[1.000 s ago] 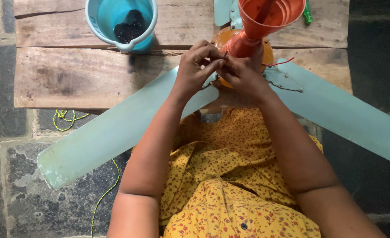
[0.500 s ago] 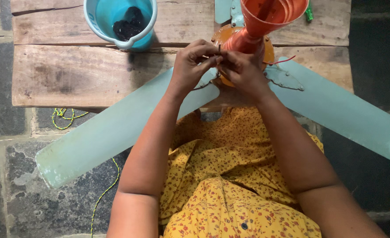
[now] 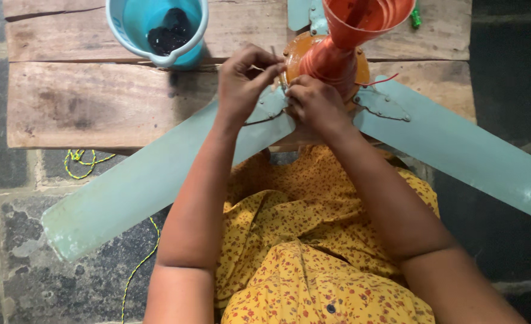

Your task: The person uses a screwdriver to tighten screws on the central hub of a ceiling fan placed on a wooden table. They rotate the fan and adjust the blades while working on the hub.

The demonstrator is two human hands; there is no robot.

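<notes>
A ceiling fan lies on a low wooden table [image 3: 91, 102], with an orange motor hub [image 3: 331, 60] and pale green blades; the left blade [image 3: 139, 186] reaches past the table edge, the right blade [image 3: 457, 150] runs off to the right. My left hand [image 3: 244, 81] pinches a thin metal piece [image 3: 273, 53] at the hub's left rim. My right hand [image 3: 313, 105] presses on the blade bracket just below the hub, fingers curled; what it holds is hidden.
A blue bucket [image 3: 157, 30] with dark small parts inside stands at the table's back left. An orange cone-shaped cover [image 3: 367, 18] sits on top of the hub. Yellow-green cord [image 3: 79, 162] lies on the stone floor at the left. A green item [image 3: 416, 17] lies at the back right.
My left hand has lifted slightly and now pinches the thin metal piece higher by the hub rim. My right hand has stayed on the bracket.
</notes>
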